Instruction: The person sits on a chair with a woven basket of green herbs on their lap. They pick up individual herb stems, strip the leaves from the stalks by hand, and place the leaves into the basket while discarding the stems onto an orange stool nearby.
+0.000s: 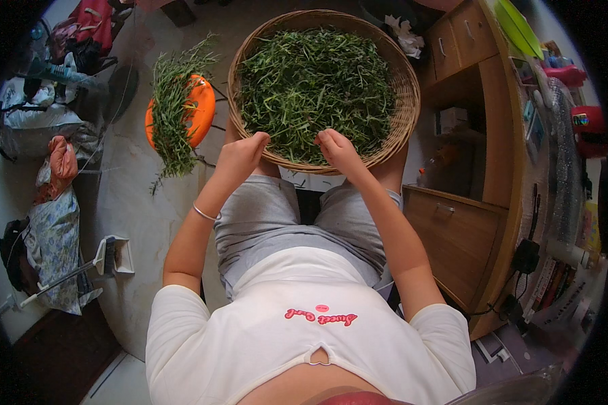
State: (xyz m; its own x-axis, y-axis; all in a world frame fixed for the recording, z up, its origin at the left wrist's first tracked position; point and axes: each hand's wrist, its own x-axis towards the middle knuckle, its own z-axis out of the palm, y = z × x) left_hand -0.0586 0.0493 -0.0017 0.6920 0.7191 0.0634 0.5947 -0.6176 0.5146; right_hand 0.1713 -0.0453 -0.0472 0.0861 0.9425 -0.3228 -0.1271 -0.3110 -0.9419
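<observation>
A round wicker basket (408, 96) rests on my thighs, holding a thick layer of loose green leafy sprigs (316, 91). At the basket's near left rim is my left hand (245, 152), its fingertips pinched together; whether a sprig is between them is too small to tell. My right hand (338, 152) hovers over the near side of the leaves with thumb and forefinger close together, and what they may hold cannot be made out. To the left of the basket, a bundle of long leafy stems (172, 116) lies across an orange stool seat (202, 109).
A wooden desk with drawers (456, 238) stands close on the right, its top crowded with objects. Along the left wall are bags (40, 121), hanging cloth (55, 243) and a long-handled dustpan (124, 255). Crumpled paper (405, 35) lies beyond the basket's far right rim.
</observation>
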